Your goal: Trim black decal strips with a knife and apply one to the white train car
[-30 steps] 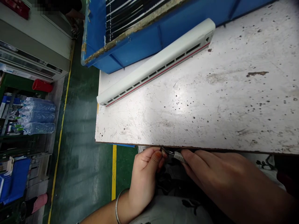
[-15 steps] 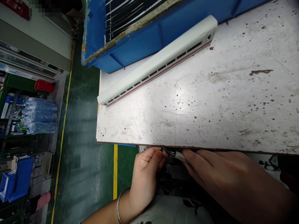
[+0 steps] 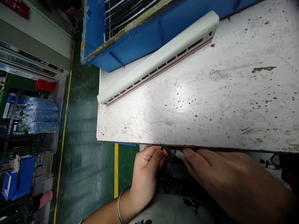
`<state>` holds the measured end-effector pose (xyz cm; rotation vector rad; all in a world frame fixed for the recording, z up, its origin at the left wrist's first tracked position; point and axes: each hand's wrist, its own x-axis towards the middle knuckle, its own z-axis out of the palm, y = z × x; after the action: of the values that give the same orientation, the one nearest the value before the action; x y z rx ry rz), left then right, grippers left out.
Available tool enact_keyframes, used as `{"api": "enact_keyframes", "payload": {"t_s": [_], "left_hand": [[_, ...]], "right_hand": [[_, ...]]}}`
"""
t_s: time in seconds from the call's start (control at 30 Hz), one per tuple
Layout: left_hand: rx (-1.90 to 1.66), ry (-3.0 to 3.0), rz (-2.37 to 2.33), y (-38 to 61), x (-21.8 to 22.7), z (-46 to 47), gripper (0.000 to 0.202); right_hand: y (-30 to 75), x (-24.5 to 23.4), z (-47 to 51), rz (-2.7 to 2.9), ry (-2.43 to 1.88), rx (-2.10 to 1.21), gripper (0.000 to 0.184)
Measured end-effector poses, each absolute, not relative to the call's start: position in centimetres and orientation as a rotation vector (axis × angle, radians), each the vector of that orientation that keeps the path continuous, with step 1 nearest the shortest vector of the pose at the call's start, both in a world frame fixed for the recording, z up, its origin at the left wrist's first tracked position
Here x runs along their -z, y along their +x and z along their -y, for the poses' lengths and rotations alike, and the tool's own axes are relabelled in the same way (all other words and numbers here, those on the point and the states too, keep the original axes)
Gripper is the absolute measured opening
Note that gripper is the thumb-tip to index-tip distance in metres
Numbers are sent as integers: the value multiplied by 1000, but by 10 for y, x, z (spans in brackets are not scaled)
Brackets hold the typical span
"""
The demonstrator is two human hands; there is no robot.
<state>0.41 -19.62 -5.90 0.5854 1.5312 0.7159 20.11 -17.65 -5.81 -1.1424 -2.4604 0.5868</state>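
At the table's near edge, my left hand point(image 3: 147, 171) is closed in a pinch, thumb against forefinger, around a small dark piece point(image 3: 164, 148) whose kind I cannot make out. My right hand point(image 3: 221, 174) is closed around a slim tool with a grey grip point(image 3: 181, 155) and a shiny metal end. That metal end reaches the small piece at my left fingertips. A white model train car point(image 3: 158, 59) with dark windows and a red stripe lies slantwise on the table, apart from both hands.
The scuffed white table point(image 3: 210, 102) ends just above my hands. A blue crate point(image 3: 140, 46) with dark, white-lined contents stands behind the train car. To the left are a green floor point(image 3: 84, 124), shelving with wrapped bottles point(image 3: 42, 115), and part of another person point(image 3: 73, 15).
The small dark piece and the tool's metal end have shifted slightly against each other at my left fingertips. Both hands keep their grip, and the train car stays where it lay.
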Motion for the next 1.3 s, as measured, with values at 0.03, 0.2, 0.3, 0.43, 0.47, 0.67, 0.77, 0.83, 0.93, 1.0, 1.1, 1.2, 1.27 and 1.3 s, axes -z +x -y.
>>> {"api": "enact_keyframes", "payload": {"t_s": [0.03,0.2,0.3,0.43,0.47,0.67,0.77,0.83,0.93,1.0,1.1,1.2,1.27,1.3], "left_hand": [[-719,576,-1525,4,59,196,36],[-749,551,-1502,5,59,197,35],[-752,564,-1504,5,59,196,35],[-746,556,-1491,4,61,196,34],[-745,549,-1489,4,61,196,34],[-732,542,-1487,3,61,196,33],[-735,550,-1483,4,60,196,32],[-737,568,-1484,4,60,195,33],[-741,577,-1486,4,59,195,34],[-744,572,-1481,5,59,195,34],[-748,573,-1474,5,59,194,34],[-745,568,-1476,5,59,194,35],[-736,569,-1482,5,59,194,35],[-734,568,-1486,5,59,194,35]], "right_hand": [[202,59,177,2462,-1145,-616,41],[206,65,178,2457,-1115,-721,39],[206,67,178,2470,-1123,-750,38],[204,65,180,2468,-1140,-684,40],[204,64,180,2466,-1145,-654,41],[197,56,178,2486,-1167,-488,39],[196,56,178,2483,-1159,-457,39],[198,57,178,2497,-1146,-493,41],[201,59,179,2510,-1154,-612,43],[203,60,179,2492,-1151,-654,44],[204,61,177,2483,-1128,-673,42],[203,62,176,2501,-1130,-691,42],[202,61,176,2509,-1145,-682,42],[202,60,177,2513,-1151,-673,42]]}}
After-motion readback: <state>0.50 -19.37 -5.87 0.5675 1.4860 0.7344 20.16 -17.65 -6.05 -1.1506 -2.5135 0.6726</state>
